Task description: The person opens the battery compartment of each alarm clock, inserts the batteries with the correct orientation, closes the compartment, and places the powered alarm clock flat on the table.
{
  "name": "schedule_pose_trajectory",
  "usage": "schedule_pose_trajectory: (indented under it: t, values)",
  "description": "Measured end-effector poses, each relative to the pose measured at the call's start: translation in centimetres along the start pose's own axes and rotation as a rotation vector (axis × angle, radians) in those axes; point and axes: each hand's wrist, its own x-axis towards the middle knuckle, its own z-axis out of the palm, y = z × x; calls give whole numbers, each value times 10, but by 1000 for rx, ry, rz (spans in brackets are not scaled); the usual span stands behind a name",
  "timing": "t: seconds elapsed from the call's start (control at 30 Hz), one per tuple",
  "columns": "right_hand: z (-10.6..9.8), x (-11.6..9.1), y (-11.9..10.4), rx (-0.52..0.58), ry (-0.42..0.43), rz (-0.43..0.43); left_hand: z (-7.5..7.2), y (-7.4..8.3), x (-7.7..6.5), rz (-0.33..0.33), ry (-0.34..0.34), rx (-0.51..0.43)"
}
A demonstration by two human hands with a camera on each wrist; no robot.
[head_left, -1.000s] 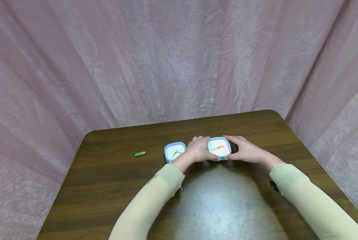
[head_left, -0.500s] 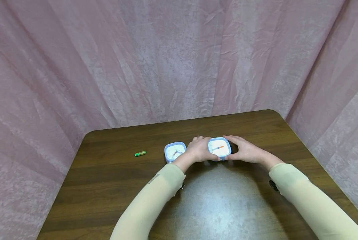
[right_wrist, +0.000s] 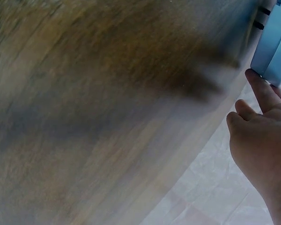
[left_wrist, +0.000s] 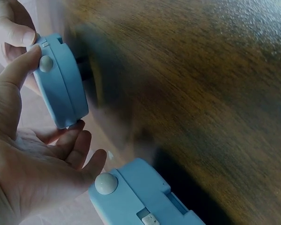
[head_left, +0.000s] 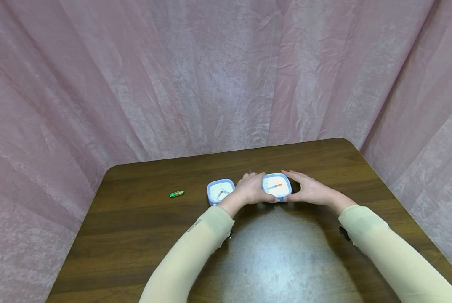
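Observation:
Both hands hold a blue square alarm clock (head_left: pixel 277 186) with a white face and an orange hand. My left hand (head_left: pixel 251 189) grips its left side, thumb at the lower edge and fingers toward the top. On the opposite side my right hand (head_left: pixel 311 189) grips it between thumb and fingers. In the left wrist view the held clock (left_wrist: pixel 63 84) shows its side with a round pale button, the left thumb beside that button. The right wrist view has the right fingertips at a lower corner of the clock (right_wrist: pixel 274 44). A second, similar alarm clock (head_left: pixel 220 191) stands just left of my left wrist, partly covered by it.
A small green battery (head_left: pixel 177 194) lies on the brown wooden table (head_left: pixel 146 235), left of the second clock. Pink curtains (head_left: pixel 218 75) hang behind the table's far edge and along its sides. Light reflects off the table's front middle.

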Motion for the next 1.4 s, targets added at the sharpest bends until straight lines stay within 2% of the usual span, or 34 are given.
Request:
schedule_pose_trajectory:
  t: [0.2, 0.5, 0.97, 1.23, 1.4]
  values:
    - [0, 1, -2, 11, -7, 4, 0, -1, 0, -15, -27, -39]
    - [2, 3, -2, 8, -9, 25, 2, -3, 3, -16, -11, -49]
    - [2, 1, -3, 19, -18, 39, 1, -1, 0, -20, -4, -55]
    - [-1, -3, -1, 37, -12, 15, 0, -6, -2, 24, -8, -69]
    - [-3, -6, 0, -15, 33, -3, -6, -11, -5, 86, 3, -59]
